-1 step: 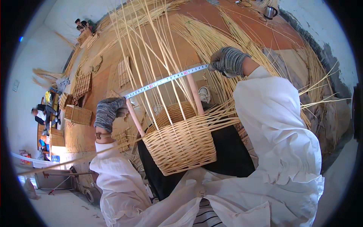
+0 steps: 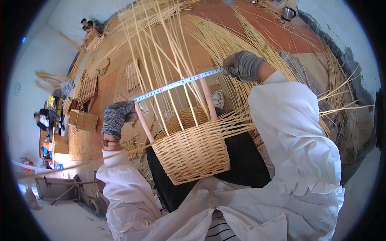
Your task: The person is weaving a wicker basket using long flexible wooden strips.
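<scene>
A half-woven wicker basket (image 2: 193, 154) rests on my lap over a black cloth (image 2: 251, 160). Thin upright stakes (image 2: 171, 104) rise from its near wall, along with two thicker pinkish rods (image 2: 207, 98) at its corners. Across the tops of these rods runs a taut white measuring tape (image 2: 177, 84). My left hand (image 2: 117, 116), in a grey knitted glove, pinches the tape's left end beside the left rod. In a matching glove, my right hand (image 2: 243, 66) grips its other end, higher and beyond the right rod. Loose weaving strands (image 2: 239, 127) stick out at the basket's right.
Long bundles of pale canes (image 2: 225, 40) lie on the floor ahead and to the right. A finished rectangular basket (image 2: 83, 120) and woven panels (image 2: 87, 89) are at the left. Two people sit along the left wall. A metal kettle (image 2: 288, 14) stands at the far right.
</scene>
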Action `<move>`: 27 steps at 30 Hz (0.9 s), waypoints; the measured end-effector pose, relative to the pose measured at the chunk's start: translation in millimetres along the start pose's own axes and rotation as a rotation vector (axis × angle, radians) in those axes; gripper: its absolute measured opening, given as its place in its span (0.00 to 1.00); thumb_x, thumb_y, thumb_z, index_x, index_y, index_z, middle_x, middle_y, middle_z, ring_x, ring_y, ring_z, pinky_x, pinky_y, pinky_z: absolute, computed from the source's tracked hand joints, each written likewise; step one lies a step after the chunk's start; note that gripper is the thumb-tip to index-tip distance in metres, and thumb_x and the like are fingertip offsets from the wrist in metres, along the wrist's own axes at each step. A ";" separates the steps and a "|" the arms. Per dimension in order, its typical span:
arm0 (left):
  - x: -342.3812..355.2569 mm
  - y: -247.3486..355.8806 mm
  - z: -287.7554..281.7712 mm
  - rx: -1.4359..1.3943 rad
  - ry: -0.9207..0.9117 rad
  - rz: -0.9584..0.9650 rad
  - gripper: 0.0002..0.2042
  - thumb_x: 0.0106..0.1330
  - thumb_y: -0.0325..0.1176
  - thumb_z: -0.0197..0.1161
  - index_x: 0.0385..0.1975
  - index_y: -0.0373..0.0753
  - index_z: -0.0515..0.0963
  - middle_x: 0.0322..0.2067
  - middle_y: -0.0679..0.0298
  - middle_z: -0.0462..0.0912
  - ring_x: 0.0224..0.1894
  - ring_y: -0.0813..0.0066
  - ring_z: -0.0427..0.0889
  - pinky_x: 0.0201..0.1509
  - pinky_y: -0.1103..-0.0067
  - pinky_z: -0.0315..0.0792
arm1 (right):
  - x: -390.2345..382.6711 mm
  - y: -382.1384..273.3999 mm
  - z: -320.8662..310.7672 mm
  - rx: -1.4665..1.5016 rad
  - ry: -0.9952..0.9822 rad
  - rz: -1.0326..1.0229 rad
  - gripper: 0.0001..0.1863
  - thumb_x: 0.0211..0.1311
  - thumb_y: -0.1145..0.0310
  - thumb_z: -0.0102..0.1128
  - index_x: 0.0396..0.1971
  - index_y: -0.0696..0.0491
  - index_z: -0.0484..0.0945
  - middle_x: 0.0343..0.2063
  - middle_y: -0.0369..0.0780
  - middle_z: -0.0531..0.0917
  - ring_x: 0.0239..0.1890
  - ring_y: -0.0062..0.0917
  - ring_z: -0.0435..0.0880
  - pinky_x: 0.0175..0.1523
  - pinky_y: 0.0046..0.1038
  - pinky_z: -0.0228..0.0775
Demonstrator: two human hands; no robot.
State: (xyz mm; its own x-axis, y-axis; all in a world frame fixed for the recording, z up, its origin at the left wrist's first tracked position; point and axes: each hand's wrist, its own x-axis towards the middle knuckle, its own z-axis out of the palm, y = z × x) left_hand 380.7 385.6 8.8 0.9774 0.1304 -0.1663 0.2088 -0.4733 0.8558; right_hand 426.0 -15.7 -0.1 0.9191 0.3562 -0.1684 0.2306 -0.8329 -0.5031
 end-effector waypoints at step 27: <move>-53.7 -1.0 39.7 -1.213 -0.050 0.397 0.06 0.64 0.36 0.54 0.33 0.42 0.72 0.20 0.73 0.70 0.19 0.84 0.68 0.16 0.86 0.62 | 27.9 -111.0 41.3 0.527 0.649 0.013 0.19 0.59 0.53 0.48 0.29 0.57 0.73 0.13 0.41 0.75 0.13 0.27 0.74 0.21 0.28 0.66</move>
State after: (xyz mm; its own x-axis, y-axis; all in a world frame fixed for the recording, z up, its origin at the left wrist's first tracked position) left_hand 329.3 344.5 -2.6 0.9713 0.1183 0.2065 -0.2343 0.6264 0.7435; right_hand 412.9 104.2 16.1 0.9593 -0.1007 0.2639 0.1877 -0.4707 -0.8621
